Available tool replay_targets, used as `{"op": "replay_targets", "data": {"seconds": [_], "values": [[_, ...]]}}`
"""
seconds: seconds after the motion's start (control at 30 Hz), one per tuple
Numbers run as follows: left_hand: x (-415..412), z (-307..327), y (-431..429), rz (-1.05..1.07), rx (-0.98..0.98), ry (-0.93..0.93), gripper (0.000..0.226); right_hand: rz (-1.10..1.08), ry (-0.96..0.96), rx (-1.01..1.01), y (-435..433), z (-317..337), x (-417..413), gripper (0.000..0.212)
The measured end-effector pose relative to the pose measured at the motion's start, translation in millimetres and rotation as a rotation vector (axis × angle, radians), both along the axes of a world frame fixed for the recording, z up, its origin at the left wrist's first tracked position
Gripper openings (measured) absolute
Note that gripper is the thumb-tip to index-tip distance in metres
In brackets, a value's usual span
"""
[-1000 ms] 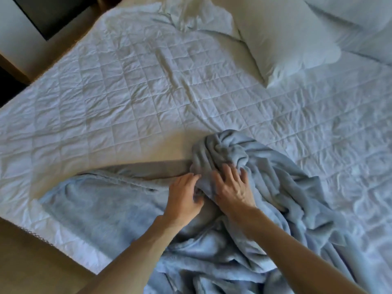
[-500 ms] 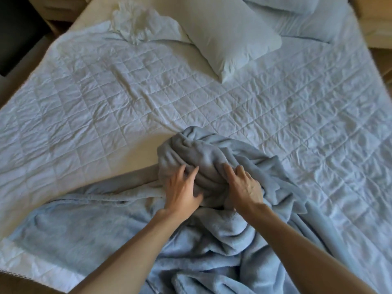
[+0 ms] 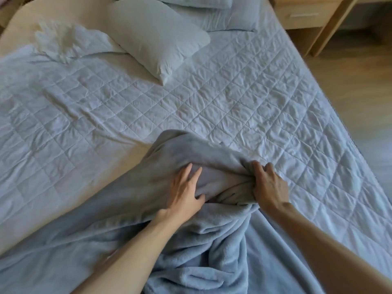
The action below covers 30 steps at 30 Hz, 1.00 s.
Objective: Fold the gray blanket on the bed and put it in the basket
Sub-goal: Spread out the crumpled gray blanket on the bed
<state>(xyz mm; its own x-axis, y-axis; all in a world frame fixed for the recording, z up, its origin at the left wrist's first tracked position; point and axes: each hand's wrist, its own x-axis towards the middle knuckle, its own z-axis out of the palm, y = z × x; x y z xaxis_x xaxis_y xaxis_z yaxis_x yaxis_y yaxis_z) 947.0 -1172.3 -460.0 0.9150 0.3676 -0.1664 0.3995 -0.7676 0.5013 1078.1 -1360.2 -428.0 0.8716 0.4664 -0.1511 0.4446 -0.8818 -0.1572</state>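
The gray blanket (image 3: 174,236) lies bunched and unfolded across the near part of the bed (image 3: 244,98), spreading from the near left corner over the near edge and toward the near right side. Its farthest fold rises in a rounded hump about midway between the bed's left and right edges, and deep creases run through the heap below the wrists

The left hand (image 3: 184,192) rests palm-down on that hump, its fingers (image 3: 186,170) long, slightly parted and laid flat along the fabric, with the thumb hooked under a loose fold at its right side. The right hand (image 3: 270,187) sits just beside it to the right, at the hump's right edge, where its fingers (image 3: 257,167) curl over and gather a bunch of blanket, knuckles raised; between the two hands the fabric is drawn into tight pleats. Both bare forearms reach in from the near edge over the blanket

The quilted white cover of the bed is wrinkled and bare beyond the blanket. A white pillow (image 3: 157,39) lies tilted toward the far left part of the bed, with a crumpled white cloth (image 3: 70,43) touching its left side, and a second pillow (image 3: 216,15) lies along the far edge. A wooden nightstand (image 3: 305,13) stands off the far right corner on a wood floor (image 3: 347,81)
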Motion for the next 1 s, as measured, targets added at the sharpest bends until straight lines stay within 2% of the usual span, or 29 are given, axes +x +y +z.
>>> {"op": "replay_targets", "data": {"seconds": [0.1,0.17,0.27,0.47,0.53,0.67,0.77,0.87,0.93,1.0], "values": [[-6,-2,-5,-0.037,0.067,0.024,0.075,-0.072,0.039,-0.038,-10,-8,-6,0.033],[-12,-4,-2,-0.037,0.102,0.057,0.075,-0.062,0.065,-0.021,-5,-13,-10,0.04],[-22,-7,4,-0.036,0.149,0.104,0.078,-0.045,0.102,0.072,12,-15,-15,0.045],[-27,-3,3,-0.078,0.241,0.169,0.088,-0.086,0.136,0.263,35,-11,-12,0.032],[-23,-5,-2,-0.095,0.29,0.187,0.091,-0.116,0.176,0.376,39,-13,-9,0.024],[-13,-8,-11,-0.045,0.339,0.225,0.098,-0.29,0.405,0.706,50,-9,1,0.014],[-15,-8,-8,0.061,0.374,0.268,0.102,-0.355,0.428,0.823,57,-4,6,0.012],[-27,-8,3,0.192,0.372,0.265,0.099,-0.401,0.383,0.779,64,-2,4,0.013],[-37,-10,12,0.156,0.368,0.264,0.099,-0.398,0.34,0.696,69,-3,-1,0.023],[-45,-12,19,0.058,0.354,0.276,0.096,-0.307,0.275,0.58,75,-3,-8,0.04]]}}
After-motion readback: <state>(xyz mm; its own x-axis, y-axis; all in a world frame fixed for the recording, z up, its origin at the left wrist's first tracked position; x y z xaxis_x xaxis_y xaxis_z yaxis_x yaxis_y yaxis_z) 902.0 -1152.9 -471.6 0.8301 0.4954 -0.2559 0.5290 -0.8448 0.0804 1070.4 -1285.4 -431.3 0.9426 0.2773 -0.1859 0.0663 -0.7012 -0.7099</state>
